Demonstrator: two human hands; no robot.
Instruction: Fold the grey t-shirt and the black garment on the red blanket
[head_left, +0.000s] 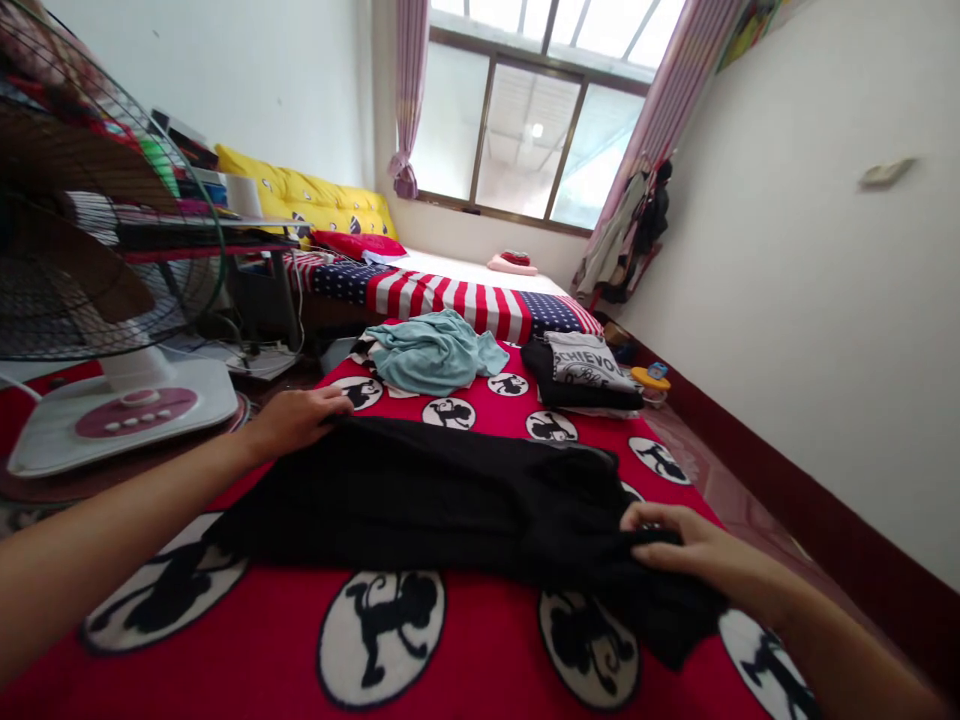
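A black garment (450, 495) lies stretched sideways across a red blanket (480, 640) printed with monkey figures in white circles. At the garment's far left corner, my left hand (304, 420) is closed with its fingers pinching the cloth. My right hand (686, 545) grips the bunched right end, thumb and fingers closed round the fabric. Which kind of garment it is, I cannot tell. Beyond it sits a crumpled light blue garment (431, 350). To the right of that is a stack of folded clothes (589, 365), with a grey printed one on top.
A floor fan (127, 400) stands close on the left, beside a cluttered desk (259, 240). Behind the blanket is a bed with a stars-and-stripes cover (450, 300) under the window. Clothes (637, 220) hang along the right wall. A small yellow stool (651, 378) is on the floor.
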